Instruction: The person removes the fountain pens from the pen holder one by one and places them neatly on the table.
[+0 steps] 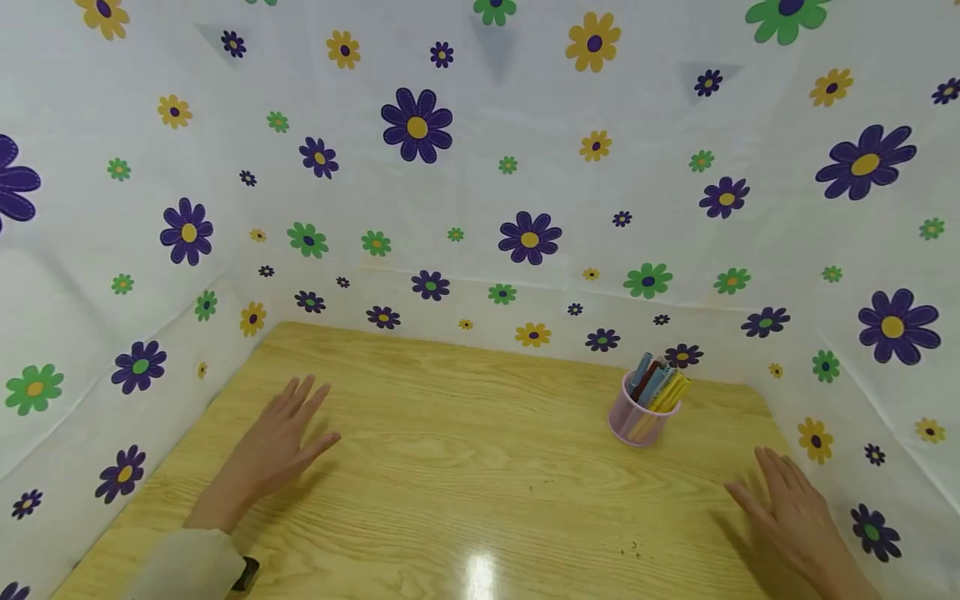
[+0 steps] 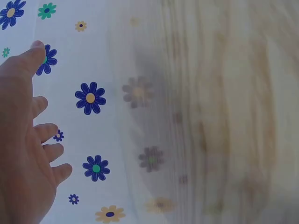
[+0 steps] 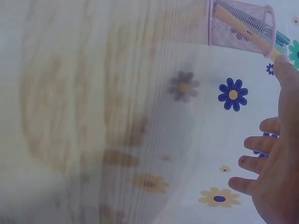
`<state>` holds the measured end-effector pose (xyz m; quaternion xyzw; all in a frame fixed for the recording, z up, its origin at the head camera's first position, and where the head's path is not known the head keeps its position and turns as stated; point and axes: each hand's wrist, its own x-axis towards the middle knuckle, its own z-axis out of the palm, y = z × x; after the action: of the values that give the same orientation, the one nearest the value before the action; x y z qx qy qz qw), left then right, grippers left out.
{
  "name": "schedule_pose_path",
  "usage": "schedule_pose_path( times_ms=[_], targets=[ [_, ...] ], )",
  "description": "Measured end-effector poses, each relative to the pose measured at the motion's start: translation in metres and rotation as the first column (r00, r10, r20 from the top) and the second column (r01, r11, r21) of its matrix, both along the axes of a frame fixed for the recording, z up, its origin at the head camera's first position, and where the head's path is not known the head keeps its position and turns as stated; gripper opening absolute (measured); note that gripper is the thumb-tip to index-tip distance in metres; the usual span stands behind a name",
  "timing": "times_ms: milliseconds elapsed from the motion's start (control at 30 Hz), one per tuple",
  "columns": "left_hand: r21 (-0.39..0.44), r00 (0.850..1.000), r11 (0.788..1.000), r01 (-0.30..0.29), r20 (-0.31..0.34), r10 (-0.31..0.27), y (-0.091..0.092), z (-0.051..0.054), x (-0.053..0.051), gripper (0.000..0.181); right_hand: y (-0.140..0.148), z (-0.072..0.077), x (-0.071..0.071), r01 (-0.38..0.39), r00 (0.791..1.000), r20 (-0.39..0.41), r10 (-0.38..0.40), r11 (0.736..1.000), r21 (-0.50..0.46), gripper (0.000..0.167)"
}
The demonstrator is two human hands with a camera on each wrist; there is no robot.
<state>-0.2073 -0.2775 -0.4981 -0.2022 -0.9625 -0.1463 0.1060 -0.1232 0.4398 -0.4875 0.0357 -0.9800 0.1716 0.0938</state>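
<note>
On the left part of the wooden table (image 1: 450,467), the left hand (image 1: 273,446) is held with fingers extended and thumb apart, holding nothing. The left wrist view shows the same hand (image 2: 28,140) at its left edge, fingers spread. Near the table's right edge the right hand (image 1: 798,521) has its fingers extended and is empty; in the right wrist view the hand (image 3: 280,163) is at the right edge. Closest to it is a pink mesh cup (image 1: 626,423) of pens and markers (image 1: 652,385), standing upright; the cup (image 3: 240,28) also shows in the right wrist view.
White cloth (image 1: 480,200) with purple, green and yellow flowers rises behind the table and along both sides. A dark watch or band (image 1: 246,575) is on the left wrist by a pale sleeve (image 1: 187,567). Small dark specks (image 1: 633,550) lie on the table towards the front.
</note>
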Motion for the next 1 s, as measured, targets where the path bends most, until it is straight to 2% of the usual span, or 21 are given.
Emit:
schedule_pose_path(
  times_ms=[133,233,567,800,1000],
  targets=[
    [0.032,1.000,0.999,0.013,0.021,-0.014,0.014,0.005,-0.005,0.080,-0.005,0.000,-0.002,-0.017,0.998,-0.061,0.014,0.999,-0.043,0.076],
    [0.059,1.000,0.998,0.019,0.018,-0.020,0.025,0.006,-0.008,0.079,-0.011,0.002,-0.004,-0.022,0.998,-0.062,0.017,0.996,-0.085,0.076],
    [0.165,0.998,0.985,0.053,0.033,-0.059,0.064,0.012,-0.009,0.073,-0.028,0.009,-0.012,0.006,0.999,0.053,0.003,0.988,-0.157,0.076],
    [0.240,0.995,0.966,0.096,0.012,-0.102,0.091,0.008,-0.013,0.067,-0.041,0.011,-0.017,-0.050,0.999,-0.012,0.048,0.961,-0.273,0.069],
    [0.294,0.992,0.951,0.097,0.047,-0.116,0.116,0.009,-0.015,0.066,-0.055,0.015,-0.027,-0.056,0.998,-0.036,0.047,0.945,-0.322,0.065]
  ],
)
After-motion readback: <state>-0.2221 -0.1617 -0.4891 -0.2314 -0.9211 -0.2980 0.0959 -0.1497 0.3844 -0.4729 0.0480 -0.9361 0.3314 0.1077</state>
